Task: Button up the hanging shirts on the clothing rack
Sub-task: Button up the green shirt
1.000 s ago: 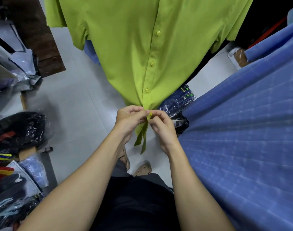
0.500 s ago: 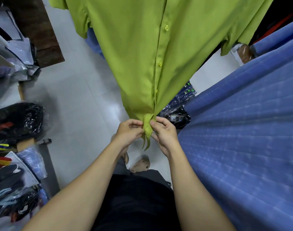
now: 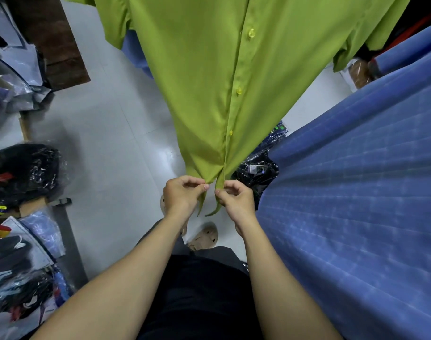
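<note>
Blue checked fabric (image 3: pixel 351 204), large, draped from 1 o'clock down to 5 o'clock, just beside the right forearm. Green shirt (image 3: pixel 209 77), hanging from 12 o'clock, tapering toward centre; placket fastened, three buttons (image 3: pixel 239 91) showing in a line, two hem tails parted below the lowest. Pale tiled floor (image 3: pixel 111 148), glossy, from 10 o'clock to centre. Bagged garments (image 3: pixel 20 168) in clear plastic, stacked along 7 to 10 o'clock; dark wooden panel (image 3: pixel 50 45) at 11 o'clock; further packaged clothing (image 3: pixel 256 168) on the floor at 3 o'clock of the hem. Left hand (image 3: pixel 182 195), fingers curled, thumb and forefinger pinching the left hem tail at its edge. Right hand (image 3: pixel 236 200), fingers curled likewise, pinching the right hem tail; hands near each other, not touching. Beige shoes (image 3: pixel 205 235), at 6 o'clock of the hands.
</note>
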The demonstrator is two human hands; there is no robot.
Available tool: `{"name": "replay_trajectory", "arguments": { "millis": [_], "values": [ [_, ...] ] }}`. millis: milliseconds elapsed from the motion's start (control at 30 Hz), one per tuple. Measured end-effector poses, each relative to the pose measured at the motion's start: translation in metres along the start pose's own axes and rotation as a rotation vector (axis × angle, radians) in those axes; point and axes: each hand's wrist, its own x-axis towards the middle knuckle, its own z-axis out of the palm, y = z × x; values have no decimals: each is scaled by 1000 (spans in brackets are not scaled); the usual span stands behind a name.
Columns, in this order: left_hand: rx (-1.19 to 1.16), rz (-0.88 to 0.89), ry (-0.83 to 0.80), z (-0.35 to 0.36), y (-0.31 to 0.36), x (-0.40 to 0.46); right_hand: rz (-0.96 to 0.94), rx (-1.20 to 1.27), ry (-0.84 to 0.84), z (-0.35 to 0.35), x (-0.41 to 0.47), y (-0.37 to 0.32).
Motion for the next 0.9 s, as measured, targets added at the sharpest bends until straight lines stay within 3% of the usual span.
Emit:
{"name": "replay_trajectory", "arguments": {
  "millis": [467,900],
  "values": [
    [-10,172,-94,1,8,1,-36,90,25,8,-6,-18],
    [-146,102,-116,-6,12,3,-31,184,21,9,-6,-22]
  ]
}}
